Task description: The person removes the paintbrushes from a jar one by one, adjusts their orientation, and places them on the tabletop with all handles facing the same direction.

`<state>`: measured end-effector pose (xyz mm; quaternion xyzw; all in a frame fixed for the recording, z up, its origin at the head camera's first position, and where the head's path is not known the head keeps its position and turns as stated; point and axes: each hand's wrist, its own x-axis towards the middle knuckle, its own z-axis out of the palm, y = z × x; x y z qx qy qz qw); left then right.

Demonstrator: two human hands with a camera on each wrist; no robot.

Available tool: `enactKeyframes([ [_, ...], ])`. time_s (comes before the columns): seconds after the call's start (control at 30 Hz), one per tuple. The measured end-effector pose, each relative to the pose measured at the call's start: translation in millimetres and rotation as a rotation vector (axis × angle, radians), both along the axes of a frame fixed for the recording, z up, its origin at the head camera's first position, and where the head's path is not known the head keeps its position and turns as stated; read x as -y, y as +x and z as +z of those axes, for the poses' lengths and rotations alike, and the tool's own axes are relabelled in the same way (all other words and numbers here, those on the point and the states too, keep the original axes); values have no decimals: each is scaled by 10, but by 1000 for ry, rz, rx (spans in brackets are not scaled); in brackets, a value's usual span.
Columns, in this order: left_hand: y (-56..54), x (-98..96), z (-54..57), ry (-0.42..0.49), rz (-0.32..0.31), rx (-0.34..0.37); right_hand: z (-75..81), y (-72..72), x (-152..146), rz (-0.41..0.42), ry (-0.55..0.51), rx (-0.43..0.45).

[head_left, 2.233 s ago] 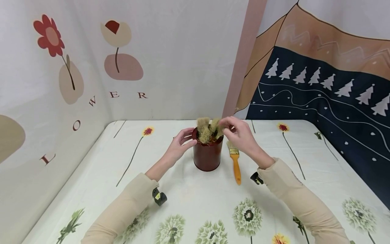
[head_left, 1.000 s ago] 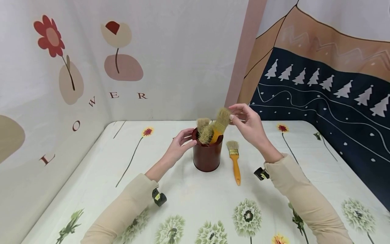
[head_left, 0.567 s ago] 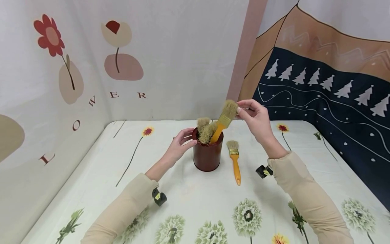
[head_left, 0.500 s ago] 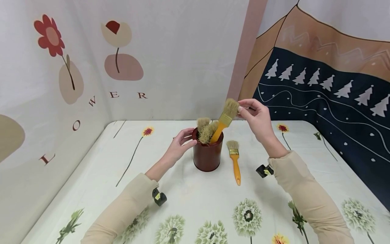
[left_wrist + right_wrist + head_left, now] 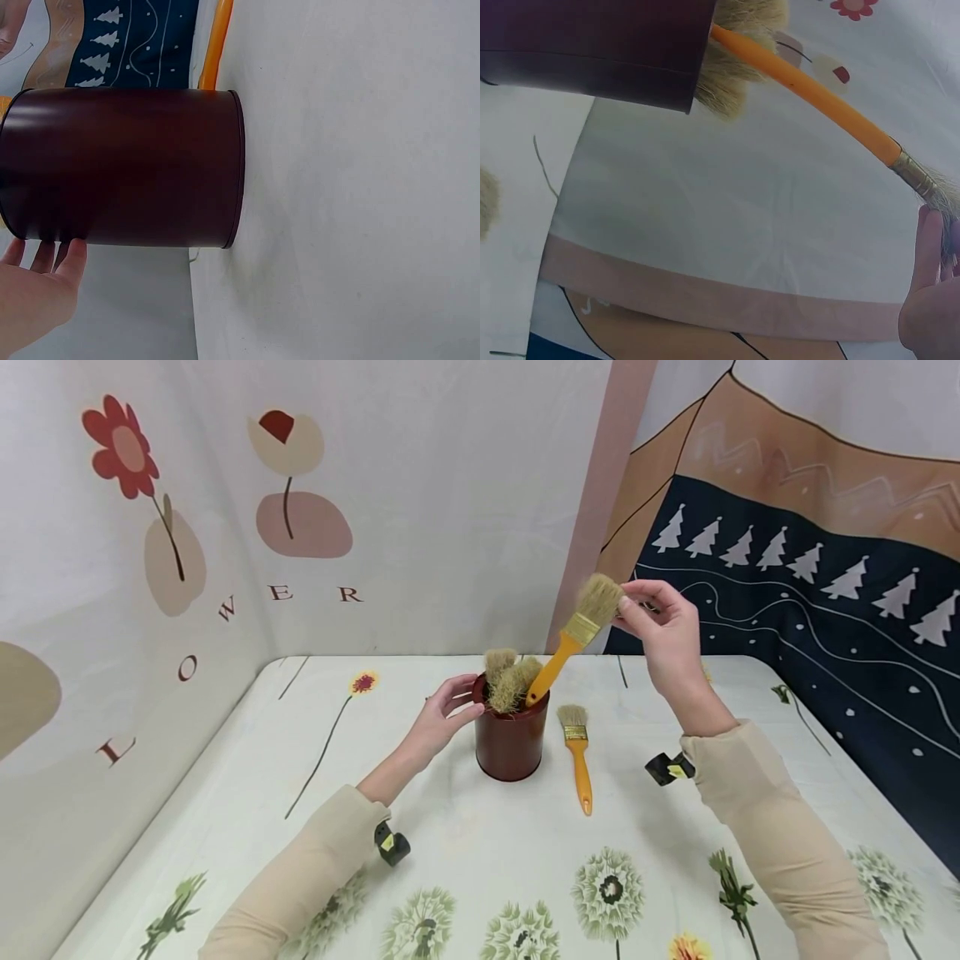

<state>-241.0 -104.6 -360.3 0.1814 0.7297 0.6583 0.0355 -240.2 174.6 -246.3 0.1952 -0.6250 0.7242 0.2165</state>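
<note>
A dark red cylindrical can (image 5: 512,747) stands upright on the table, holding several brushes whose pale bristle heads (image 5: 513,683) rise above its rim. My left hand (image 5: 429,733) touches the can's left side, fingertips and thumb against the wall in the left wrist view. Up and to the right, my right hand (image 5: 670,643) pinches a flat paintbrush (image 5: 552,668) by its bristles. That brush tilts, its orange handle's end at the can's rim; whether any of it is inside cannot be told. Another orange-handled paintbrush (image 5: 579,764) lies just right of the can.
A white flower-printed cloth (image 5: 465,852) covers the table. Behind it hangs a pale printed curtain (image 5: 450,527), with a dark blue tree-patterned part (image 5: 750,585) at the right.
My right hand took the paintbrush's bristles and drew it up and right, so most of its handle has come out of the can. The left hand and can stay in place.
</note>
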Motion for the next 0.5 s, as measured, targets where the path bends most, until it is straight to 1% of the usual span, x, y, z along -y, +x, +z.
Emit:
enactKeyframes([
  [0.17, 110, -26, 149, -5, -8, 12, 27, 3, -84, 8, -54, -31],
  [0.33, 120, -28, 158, -1, -11, 10, 60, 28, -168, 11, -97, -27],
  [0.5, 110, -32, 152, -1, -11, 9, 57, 49, -260, 30, -94, -7],
])
